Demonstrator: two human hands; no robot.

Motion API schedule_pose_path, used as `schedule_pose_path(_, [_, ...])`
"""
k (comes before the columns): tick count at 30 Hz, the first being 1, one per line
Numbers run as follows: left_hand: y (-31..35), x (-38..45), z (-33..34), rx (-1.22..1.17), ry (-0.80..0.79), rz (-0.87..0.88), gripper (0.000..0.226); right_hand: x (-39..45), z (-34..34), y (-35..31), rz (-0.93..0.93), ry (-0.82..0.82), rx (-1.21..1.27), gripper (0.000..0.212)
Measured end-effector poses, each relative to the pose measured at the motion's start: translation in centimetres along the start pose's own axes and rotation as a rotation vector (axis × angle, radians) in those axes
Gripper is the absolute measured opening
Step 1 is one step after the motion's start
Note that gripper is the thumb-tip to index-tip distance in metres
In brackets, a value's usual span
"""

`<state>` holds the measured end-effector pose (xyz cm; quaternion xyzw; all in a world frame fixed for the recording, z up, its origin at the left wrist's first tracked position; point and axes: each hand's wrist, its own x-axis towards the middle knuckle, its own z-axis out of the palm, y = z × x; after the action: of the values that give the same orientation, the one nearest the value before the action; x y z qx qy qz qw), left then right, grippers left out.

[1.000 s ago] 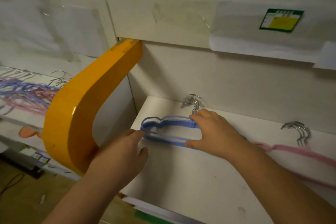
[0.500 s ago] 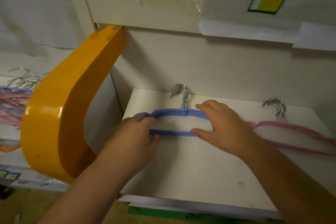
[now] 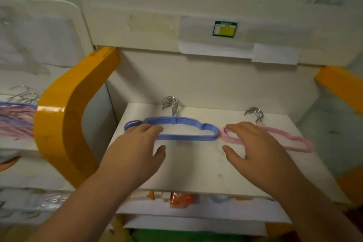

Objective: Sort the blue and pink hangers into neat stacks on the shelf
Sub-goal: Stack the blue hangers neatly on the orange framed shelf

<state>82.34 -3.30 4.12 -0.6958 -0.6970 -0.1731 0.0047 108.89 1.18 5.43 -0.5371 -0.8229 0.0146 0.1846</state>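
A stack of blue hangers [image 3: 188, 127] lies flat on the white shelf [image 3: 192, 167], its metal hooks toward the back wall. To its right lies a stack of pink hangers [image 3: 288, 139], also with hooks at the back. My left hand [image 3: 135, 153] rests with straight fingers over the left end of the blue stack. My right hand [image 3: 257, 147] hovers with spread fingers over the left end of the pink stack, fingertips near or touching it. Neither hand grips anything.
A curved orange bracket [image 3: 64, 122] flanks the shelf on the left; another orange bracket [image 3: 341, 86] stands at the right. A mixed pile of blue and pink hangers [image 3: 17, 120] lies on the neighbouring shelf at far left. Packaged goods [image 3: 178, 198] show under the shelf.
My right hand left the blue stack and moved right to the pink stack. My left hand released its grip and lies flat on the blue stack's left end. The camera view pulled back.
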Motion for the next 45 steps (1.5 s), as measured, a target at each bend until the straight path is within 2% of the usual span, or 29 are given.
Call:
schedule_pose_path(5, [2.4,-7.3,-1.2,0.013,0.000,-0.155,0.051,-4.0,-0.4,-0.5,-0.066,-0.060,0.075,0.054])
schedule_pose_path(12, [-0.1,-17.3,-5.7,0.096,0.016,-0.401,0.049,-6.3,0.7,-5.9,-0.192,-0.156,0.173,0.059])
schedule_pose_path(18, [-5.7,-23.7,-9.0,0.112,0.080,-0.552,0.050,-5.8,1.8,-14.4,-0.336,-0.178,0.207,0.059])
schedule_pose_path(22, [-10.8,-26.8,-10.6,0.117,0.132,-0.630,0.049,-5.3,3.6,-22.3,-0.460,-0.243,0.246,0.048])
schedule_pose_path(25, [-16.2,-29.1,-12.0,0.115,0.127,-0.684,0.049,-3.9,5.1,-28.9,-0.519,-0.247,0.233,0.052])
schedule_pose_path(33, [-30.6,-31.0,-16.1,0.153,0.108,-0.676,0.048,0.0,9.2,-43.4,-0.544,-0.204,0.223,0.051])
schedule_pose_path(39, [-37.5,-28.5,-16.1,0.072,0.095,-0.615,0.048,3.3,12.4,-48.2,-0.502,-0.232,0.222,0.049])
schedule_pose_path(45, [-44.4,-22.6,-14.5,0.030,0.049,-0.552,0.048,9.6,17.1,-51.2,-0.443,-0.217,0.262,0.048])
